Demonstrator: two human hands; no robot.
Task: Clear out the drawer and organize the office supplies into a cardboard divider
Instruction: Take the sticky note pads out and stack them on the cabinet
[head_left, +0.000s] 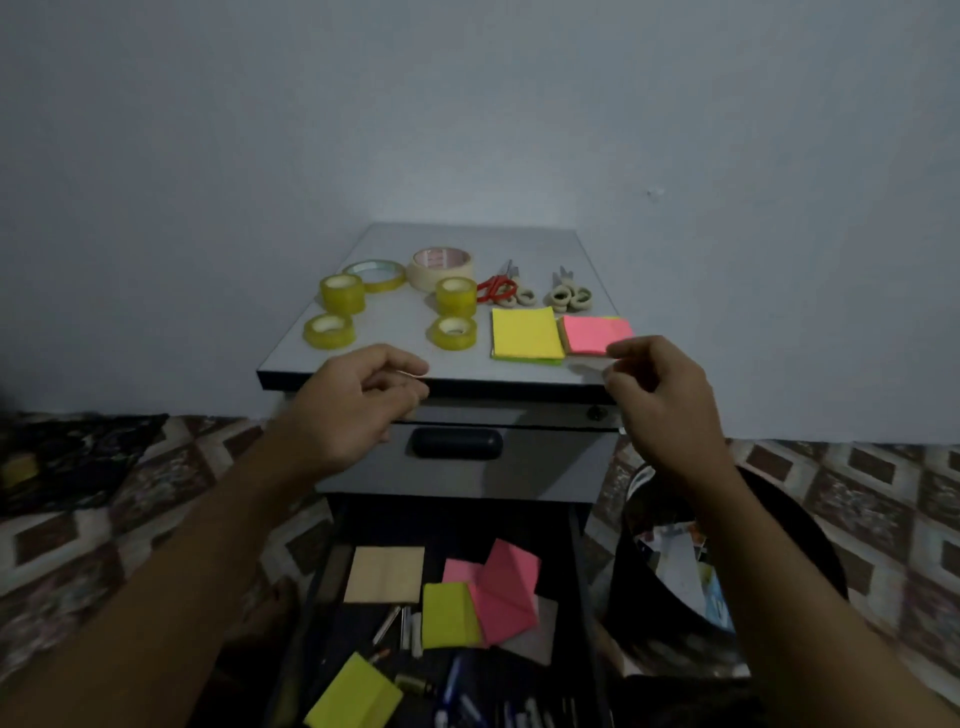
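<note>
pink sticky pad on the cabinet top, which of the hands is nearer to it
Right. The right hand is at the front right corner of the pink sticky pad; the left hand is off to its left, beyond the yellow pad.

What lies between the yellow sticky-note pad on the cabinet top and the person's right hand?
The pink sticky-note pad, lying beside the yellow sticky-note pad and near the right hand, seen in the head view.
</note>
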